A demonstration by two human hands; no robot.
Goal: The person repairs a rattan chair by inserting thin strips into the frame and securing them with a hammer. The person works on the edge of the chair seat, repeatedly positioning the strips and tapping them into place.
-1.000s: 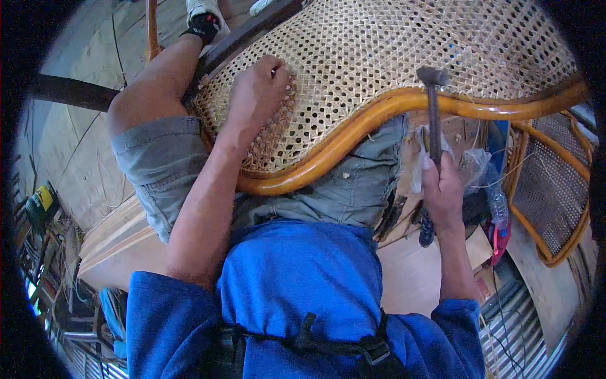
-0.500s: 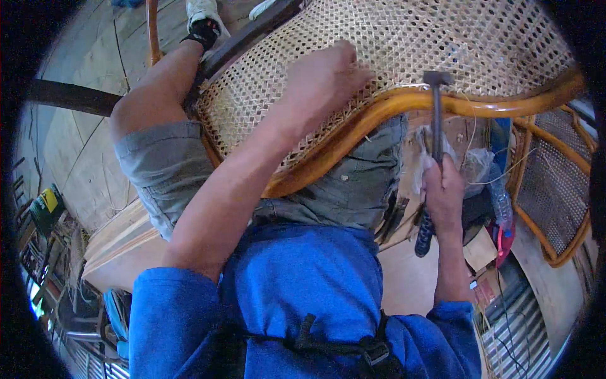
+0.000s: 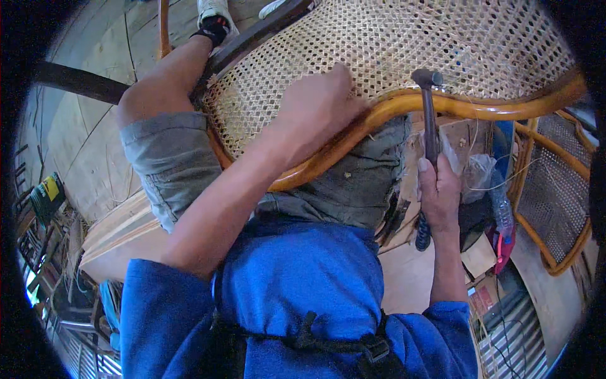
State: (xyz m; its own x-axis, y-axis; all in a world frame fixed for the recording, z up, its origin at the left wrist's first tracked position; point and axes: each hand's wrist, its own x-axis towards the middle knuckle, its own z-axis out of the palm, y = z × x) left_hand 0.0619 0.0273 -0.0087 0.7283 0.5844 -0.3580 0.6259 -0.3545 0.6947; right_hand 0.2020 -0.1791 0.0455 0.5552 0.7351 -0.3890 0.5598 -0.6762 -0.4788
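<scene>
A woven cane panel (image 3: 391,38) in a bent, orange-brown rattan frame (image 3: 486,108) lies across my lap. My left hand (image 3: 319,104) rests over the near edge of the weave, beside the curved frame. Its fingers are curled together and partly blurred, and whatever they pinch is hidden. In my right hand (image 3: 440,192) is a hammer (image 3: 430,120), gripped by its dark handle. The hammer's head is up, at the panel's near edge as I see it, to the right of my left hand. Whether it touches the frame I cannot tell.
Another cane panel in a rattan frame (image 3: 555,196) stands at the right. Near it are a clear plastic bag (image 3: 478,172), a plastic bottle (image 3: 502,208) and a loose pale strand. Stacked boards (image 3: 120,234) lie at the left. A dark bar (image 3: 79,83) extends leftward behind my knee.
My left hand has moved down and slightly left, closer to the rattan frame. The hammer's head has shifted slightly left and turned; my right hand still grips it.
</scene>
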